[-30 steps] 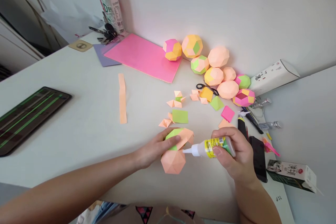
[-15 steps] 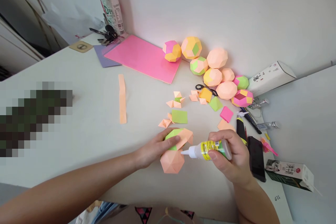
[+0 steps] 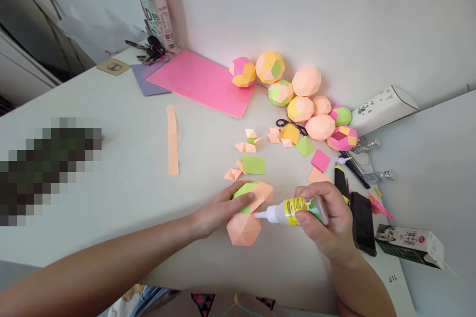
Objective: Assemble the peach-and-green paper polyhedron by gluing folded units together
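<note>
My left hand (image 3: 219,208) is closed around a faceted green-and-peach paper ball (image 3: 263,193), thumb pressed on its peach side; a peach flap juts out at the ball's right. Right below it and apparently touching is a plain peach paper ball (image 3: 244,231). In my right hand (image 3: 332,218) a small glue bottle (image 3: 293,210) with a yellow label lies on its side. Its white nozzle points left and reaches the gap between the two balls. Whether glue is coming out cannot be seen. Beyond my left hand are folded peach paper pieces (image 3: 233,174) and a green paper square (image 3: 253,164).
Several finished paper balls (image 3: 320,127) cluster at the back, with scissors (image 3: 292,126) before them. A pink sheet (image 3: 201,81) and peach strip (image 3: 173,141) lie farther left. A phone (image 3: 363,223), cutter (image 3: 341,183) and drink carton (image 3: 409,245) line the right edge.
The nozzle tip has shifted very slightly left along the seam between the balls. Both hands keep the same hold.
</note>
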A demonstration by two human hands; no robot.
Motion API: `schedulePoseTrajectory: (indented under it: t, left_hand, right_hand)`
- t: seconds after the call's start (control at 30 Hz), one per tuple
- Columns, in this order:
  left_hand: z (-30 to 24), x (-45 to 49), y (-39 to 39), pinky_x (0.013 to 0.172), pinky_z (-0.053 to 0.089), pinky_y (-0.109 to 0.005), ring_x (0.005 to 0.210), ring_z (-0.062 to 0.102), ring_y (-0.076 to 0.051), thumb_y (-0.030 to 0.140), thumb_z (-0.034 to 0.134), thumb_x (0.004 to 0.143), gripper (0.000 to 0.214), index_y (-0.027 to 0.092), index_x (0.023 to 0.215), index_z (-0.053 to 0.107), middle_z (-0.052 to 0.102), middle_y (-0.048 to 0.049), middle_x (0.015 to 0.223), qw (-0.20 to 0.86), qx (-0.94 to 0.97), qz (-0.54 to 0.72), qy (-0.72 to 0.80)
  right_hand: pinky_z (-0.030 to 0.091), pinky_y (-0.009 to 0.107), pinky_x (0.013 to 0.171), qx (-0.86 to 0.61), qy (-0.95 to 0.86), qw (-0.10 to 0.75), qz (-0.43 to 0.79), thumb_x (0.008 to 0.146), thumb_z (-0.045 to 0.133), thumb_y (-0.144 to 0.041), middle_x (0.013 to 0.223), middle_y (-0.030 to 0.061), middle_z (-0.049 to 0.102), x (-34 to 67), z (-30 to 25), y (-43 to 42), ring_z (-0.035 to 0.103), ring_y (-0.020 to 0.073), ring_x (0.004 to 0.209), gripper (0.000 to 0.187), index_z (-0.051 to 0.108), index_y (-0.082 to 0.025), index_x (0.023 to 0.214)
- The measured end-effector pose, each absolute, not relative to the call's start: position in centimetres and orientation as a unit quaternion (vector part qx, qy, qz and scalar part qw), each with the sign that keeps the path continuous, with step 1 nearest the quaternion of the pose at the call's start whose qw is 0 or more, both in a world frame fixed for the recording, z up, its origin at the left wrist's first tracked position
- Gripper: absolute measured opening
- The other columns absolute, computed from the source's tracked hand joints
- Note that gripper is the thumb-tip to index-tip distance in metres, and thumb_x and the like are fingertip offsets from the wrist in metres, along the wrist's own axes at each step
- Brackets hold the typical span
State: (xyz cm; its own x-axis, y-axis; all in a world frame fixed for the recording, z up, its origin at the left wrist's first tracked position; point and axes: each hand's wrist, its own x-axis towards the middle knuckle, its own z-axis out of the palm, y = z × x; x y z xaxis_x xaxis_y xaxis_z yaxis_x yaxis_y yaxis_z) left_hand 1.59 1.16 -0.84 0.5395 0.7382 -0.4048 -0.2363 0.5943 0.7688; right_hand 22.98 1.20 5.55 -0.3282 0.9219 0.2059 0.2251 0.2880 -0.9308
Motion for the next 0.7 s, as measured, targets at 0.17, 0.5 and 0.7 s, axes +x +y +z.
schedulePoseTrajectory:
  t: [0.17, 0.5, 0.7]
  left_hand:
    - [-0.84, 1.60, 1.09, 0.085, 0.046, -0.039, 0.103, 0.059, -0.029, 0.054, 0.057, 0.082, 0.054, 0.023, 0.126, 0.050, 0.063, -0.0087, 0.112, 0.807, 0.339, 0.298, 0.381]
    - [-0.95, 1.65, 1.02, 0.084, 0.047, -0.040, 0.103, 0.060, -0.030, 0.056, 0.057, 0.081, 0.060, 0.021, 0.129, 0.049, 0.066, -0.0097, 0.109, 0.810, 0.334, 0.295, 0.380]
    - [-1.03, 1.65, 0.97, 0.086, 0.047, -0.039, 0.105, 0.059, -0.030, 0.056, 0.057, 0.082, 0.057, 0.021, 0.127, 0.050, 0.063, -0.0102, 0.115, 0.804, 0.340, 0.294, 0.389]
  right_hand:
    - [0.038, 0.023, 0.048, -0.419, -0.700, 0.392, 0.425, 0.080, 0.064, -0.018, 0.072, -0.0020, 0.049, 22.94, 5.70, 1.20, 0.045, 0.0107, 0.055, 0.020, 0.051, -0.023, 0.095]
    - [0.038, 0.022, 0.046, -0.435, -0.709, 0.375, 0.410, 0.080, 0.064, -0.019, 0.070, -0.0027, 0.052, 22.99, 6.19, 1.13, 0.044, 0.0100, 0.052, 0.018, 0.052, -0.024, 0.093]
    - [0.036, 0.022, 0.046, -0.435, -0.699, 0.376, 0.425, 0.081, 0.063, -0.022, 0.066, -0.0033, 0.049, 22.88, 6.06, 1.12, 0.043, 0.0101, 0.051, 0.016, 0.052, -0.024, 0.093]
